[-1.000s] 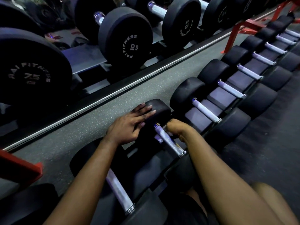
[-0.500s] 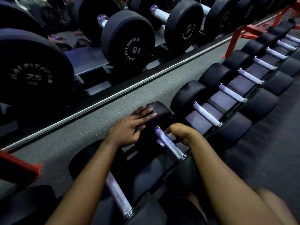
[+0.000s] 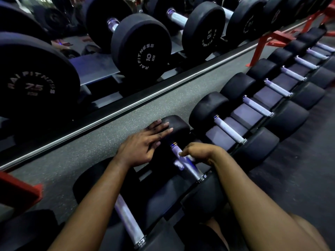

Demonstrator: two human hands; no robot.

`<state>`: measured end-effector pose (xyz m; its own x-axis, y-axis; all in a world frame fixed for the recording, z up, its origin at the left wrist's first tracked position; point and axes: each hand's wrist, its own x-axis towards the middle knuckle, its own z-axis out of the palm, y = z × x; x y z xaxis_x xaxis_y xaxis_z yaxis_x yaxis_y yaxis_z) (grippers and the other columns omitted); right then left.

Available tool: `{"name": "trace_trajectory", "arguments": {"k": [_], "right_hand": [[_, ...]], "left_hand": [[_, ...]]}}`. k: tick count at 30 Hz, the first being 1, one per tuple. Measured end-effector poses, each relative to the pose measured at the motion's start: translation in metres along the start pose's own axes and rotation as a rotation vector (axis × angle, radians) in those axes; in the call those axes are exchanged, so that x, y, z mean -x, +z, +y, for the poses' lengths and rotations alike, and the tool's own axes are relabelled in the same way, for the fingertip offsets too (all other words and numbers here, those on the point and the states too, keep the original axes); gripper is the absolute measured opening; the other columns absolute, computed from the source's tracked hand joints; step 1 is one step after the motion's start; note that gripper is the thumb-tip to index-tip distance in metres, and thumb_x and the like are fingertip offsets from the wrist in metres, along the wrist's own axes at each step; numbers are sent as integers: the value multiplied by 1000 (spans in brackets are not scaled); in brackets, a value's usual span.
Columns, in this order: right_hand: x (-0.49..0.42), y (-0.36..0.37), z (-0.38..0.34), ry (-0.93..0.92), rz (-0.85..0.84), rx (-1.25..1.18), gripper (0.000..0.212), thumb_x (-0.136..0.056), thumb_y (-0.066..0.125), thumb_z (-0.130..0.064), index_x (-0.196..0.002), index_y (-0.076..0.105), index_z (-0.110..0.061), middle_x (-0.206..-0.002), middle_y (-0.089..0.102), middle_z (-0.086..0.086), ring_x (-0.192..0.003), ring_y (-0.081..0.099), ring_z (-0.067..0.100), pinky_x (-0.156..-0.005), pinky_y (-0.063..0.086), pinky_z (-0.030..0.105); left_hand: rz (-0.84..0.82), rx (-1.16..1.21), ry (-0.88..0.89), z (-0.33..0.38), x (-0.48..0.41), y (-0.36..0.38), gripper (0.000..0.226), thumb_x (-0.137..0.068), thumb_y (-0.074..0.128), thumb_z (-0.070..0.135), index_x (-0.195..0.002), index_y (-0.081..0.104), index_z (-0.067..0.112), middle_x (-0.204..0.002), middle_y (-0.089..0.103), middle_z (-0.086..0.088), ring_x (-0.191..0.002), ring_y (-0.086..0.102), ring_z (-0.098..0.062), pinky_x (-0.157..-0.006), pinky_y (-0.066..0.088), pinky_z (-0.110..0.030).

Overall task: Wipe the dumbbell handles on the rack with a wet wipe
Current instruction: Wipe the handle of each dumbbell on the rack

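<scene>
Low on the rack (image 3: 248,115), a dumbbell handle (image 3: 194,172) is gripped by the right hand (image 3: 201,153), its fingers curled round it with a pale wet wipe (image 3: 179,164) held against the metal. The left hand (image 3: 139,147) is laid flat, fingers straight, on that dumbbell's far head (image 3: 178,126). Further dumbbells (image 3: 257,105) are lined up beyond, to the right.

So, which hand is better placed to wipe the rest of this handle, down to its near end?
The right hand. It grips the handle through the wet wipe, so it can likely just slide nearer. The left hand lies flat on the far dumbbell head, holding no wipe.
</scene>
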<state>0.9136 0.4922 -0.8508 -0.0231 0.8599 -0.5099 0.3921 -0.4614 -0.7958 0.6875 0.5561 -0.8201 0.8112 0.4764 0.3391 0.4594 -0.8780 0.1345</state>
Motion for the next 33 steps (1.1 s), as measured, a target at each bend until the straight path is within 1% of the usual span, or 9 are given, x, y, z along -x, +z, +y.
{"name": "trace_trajectory", "arguments": {"k": [4, 8, 10, 13, 18, 24, 26, 29, 33], "right_hand": [[-7, 2, 6, -30, 87, 73, 15, -90, 60, -13, -75, 57, -12, -70, 51, 0, -61, 45, 10, -58, 38, 24], [-5, 2, 4, -38, 38, 75, 16, -93, 59, -15, -78, 57, -12, -72, 54, -2, -67, 48, 10, -63, 39, 23], [-4, -3, 5, -6, 35, 209, 20, -94, 60, -22, -76, 58, -13, -72, 54, -4, -66, 49, 10, -65, 42, 24], [-7, -3, 10, -17, 44, 213, 17, -93, 61, -23, -81, 61, -11, -77, 55, -1, -70, 50, 12, -70, 45, 27], [4, -10, 2, -12, -36, 373, 28, -96, 58, -23, -70, 55, -14, -67, 48, -1, -59, 43, 11, -55, 38, 25], [8, -11, 2, -12, -76, 442, 19, -97, 56, -26, -92, 62, -9, -68, 50, -3, -63, 44, 11, -59, 37, 24], [10, -16, 0, -7, -76, 535, 23, -97, 56, -30, -91, 61, -9, -69, 51, -4, -63, 45, 11, -58, 37, 24], [6, -15, 2, 21, -64, 566, 24, -96, 57, -31, -84, 60, -11, -67, 50, -5, -59, 44, 8, -55, 37, 23], [5, -10, 4, 91, -138, 557, 29, -94, 60, -30, -93, 67, -2, -63, 55, 3, -52, 48, 14, -51, 38, 25]], "left_hand": [[4, 1, 15, -1, 0, 2, 57, -95, 32, 35, -151, 32, 44, -159, 23, 27, -149, 15, 1, -83, 58, -35], [8, -3, 20, -1, 0, 2, 57, -95, 32, 34, -151, 32, 44, -159, 24, 26, -149, 15, 1, -83, 57, -32], [15, -2, 23, -1, 0, 1, 56, -96, 33, 33, -151, 32, 43, -159, 23, 26, -149, 15, 1, -85, 55, -29], [29, 2, 26, 0, 0, 0, 57, -97, 45, 24, -151, 35, 41, -159, 25, 25, -149, 13, 3, -88, 45, -19], [28, 7, 24, 2, 1, -3, 61, -96, 55, 14, -150, 39, 38, -157, 28, 23, -148, 13, 5, -91, 24, -1], [33, 19, 32, 2, 1, -2, 61, -96, 53, 15, -150, 38, 38, -158, 28, 23, -149, 14, 3, -93, 33, -12], [33, 14, 33, 1, 1, -2, 61, -96, 52, 16, -150, 37, 40, -158, 27, 24, -149, 14, 3, -91, 37, -15], [30, 1, 33, 1, 1, -2, 61, -96, 54, 16, -150, 37, 40, -158, 26, 25, -148, 14, 3, -88, 35, -11], [22, -12, 25, 3, 2, -4, 59, -96, 51, 18, -150, 38, 39, -158, 27, 23, -148, 13, 4, -87, 31, -5]]}}
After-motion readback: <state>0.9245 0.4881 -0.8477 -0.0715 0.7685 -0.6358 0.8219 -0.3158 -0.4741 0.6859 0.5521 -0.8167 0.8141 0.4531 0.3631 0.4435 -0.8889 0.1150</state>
